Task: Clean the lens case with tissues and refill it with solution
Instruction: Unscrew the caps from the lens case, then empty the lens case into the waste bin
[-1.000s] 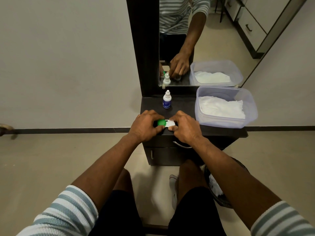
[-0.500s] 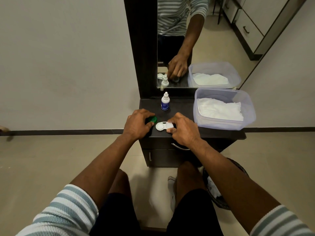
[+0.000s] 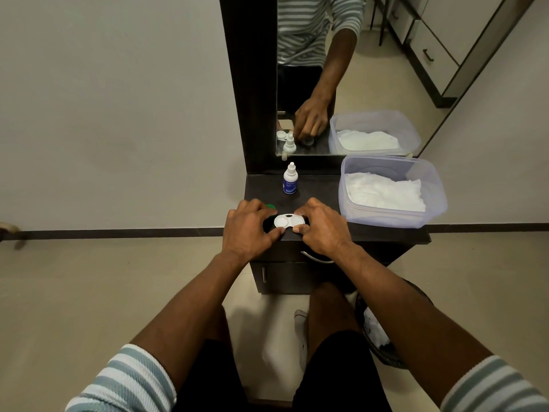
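Dark dresser top (image 3: 320, 185) carrying everything, backed by a mirror (image 3: 341, 69). At its right end, a clear plastic tub (image 3: 436, 209) with white tissues (image 3: 383, 193) lying inside. Near the back edge, left of centre, a small white solution bottle (image 3: 290, 182) standing upright, cap on, well apart from both hands. Down on the floor at the right, partly hidden by the forearm, a dark bin (image 3: 389, 356) with white scraps in it.

At the front edge, between the hands: lens case (image 3: 288, 220), white, flat on the top, long axis running left to right. Left well uncovered and facing up; right well under the fingers, lid or none impossible to tell. Green cap (image 3: 270, 206) just beyond the left hand, only a sliver showing.

Left hand (image 3: 249, 230) curled at the case's left end, thumb tip touching the near edge, fingers bent over the far side, apparently steadying rather than lifting. Right hand (image 3: 322, 226) curled over the right end, thumb and forefinger seemingly pinching there.

Likely next: a tissue. Tub lying to the right of the case, so right hand nearer; left hand placed to keep the case pinned
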